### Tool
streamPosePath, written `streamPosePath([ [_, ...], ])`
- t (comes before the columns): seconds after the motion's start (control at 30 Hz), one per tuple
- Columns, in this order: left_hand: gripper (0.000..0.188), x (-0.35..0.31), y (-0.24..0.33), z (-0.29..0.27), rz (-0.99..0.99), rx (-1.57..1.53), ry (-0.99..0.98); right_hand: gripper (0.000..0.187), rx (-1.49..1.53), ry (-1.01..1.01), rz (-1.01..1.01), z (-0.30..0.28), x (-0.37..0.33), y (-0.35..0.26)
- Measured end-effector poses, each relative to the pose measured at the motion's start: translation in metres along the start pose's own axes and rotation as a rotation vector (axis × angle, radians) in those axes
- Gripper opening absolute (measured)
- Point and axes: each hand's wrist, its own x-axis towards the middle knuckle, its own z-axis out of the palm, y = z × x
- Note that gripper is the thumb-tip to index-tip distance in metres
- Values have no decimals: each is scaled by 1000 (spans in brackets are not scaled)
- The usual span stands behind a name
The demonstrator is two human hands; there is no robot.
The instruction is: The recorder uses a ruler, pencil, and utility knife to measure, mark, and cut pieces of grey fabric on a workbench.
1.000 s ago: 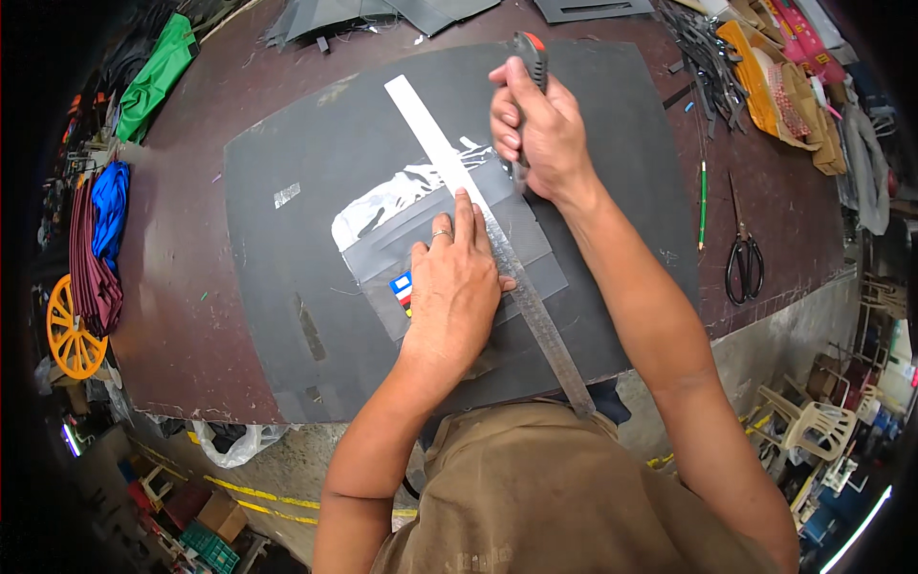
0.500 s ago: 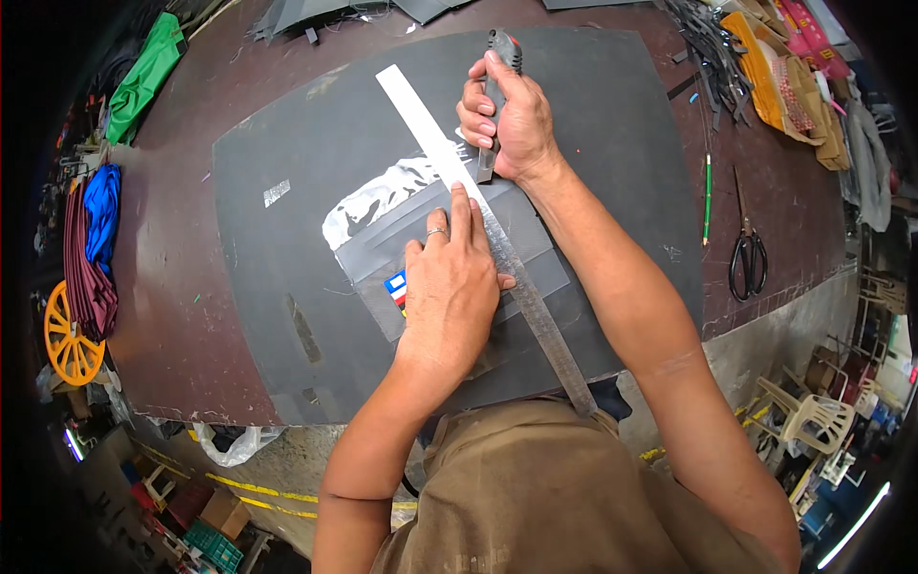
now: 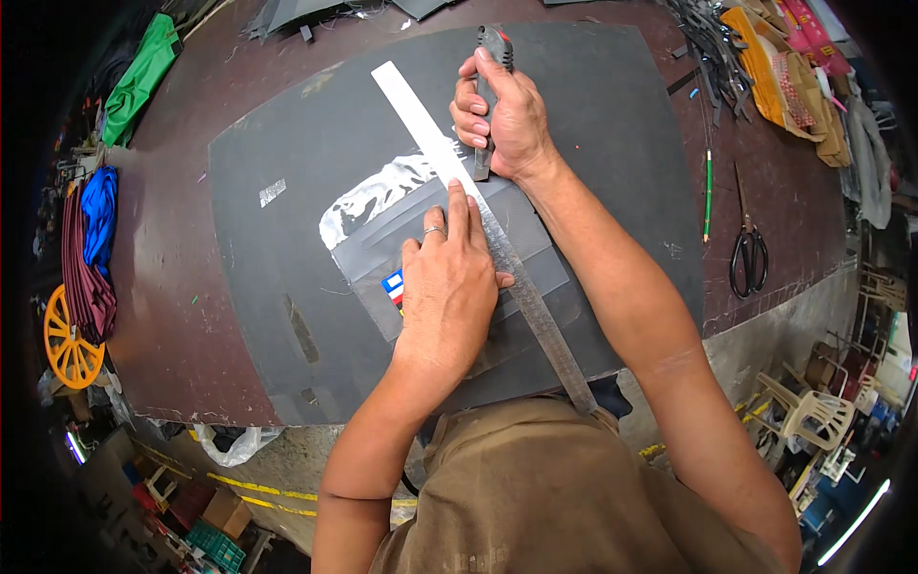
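My left hand (image 3: pixel 449 282) lies flat with fingers stretched out, pressing a long metal ruler (image 3: pixel 521 275) onto a dark grey sheet piece (image 3: pixel 368 256). The ruler runs slantwise from the far left down to my waist. A crumpled, shiny clear film (image 3: pixel 368 203) sticks out along the far edge of the piece. Part of a small multicoloured patch (image 3: pixel 393 284) shows beside my left palm. In my closed right hand (image 3: pixel 512 120) is a utility knife (image 3: pixel 495 48), held upright at the ruler's right side. Its blade end is down near the piece's far edge; whether it touches, I cannot tell.
Under the work lies a large black mat (image 3: pixel 622 134) on a dark red table (image 3: pixel 167 316). To the right are a green pencil (image 3: pixel 708 196), scissors (image 3: pixel 749 258) and black strips (image 3: pixel 717 67). Folded fabrics (image 3: pixel 98 215) and a yellow wheel (image 3: pixel 74 335) are at the left.
Very little differs. The view has shifted slightly, and my right hand with the utility knife sits a touch farther left. My left hand keeps its place on the ruler.
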Motion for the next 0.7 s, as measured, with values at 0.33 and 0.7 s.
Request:
streamPosePath([
  [0.33, 100, 4, 4, 4, -5, 3, 4, 35, -10, -1, 2, -5, 2, -1],
  [0.7, 99, 4, 6, 3, -4, 12, 4, 36, -62, 2, -10, -2, 0, -1],
])
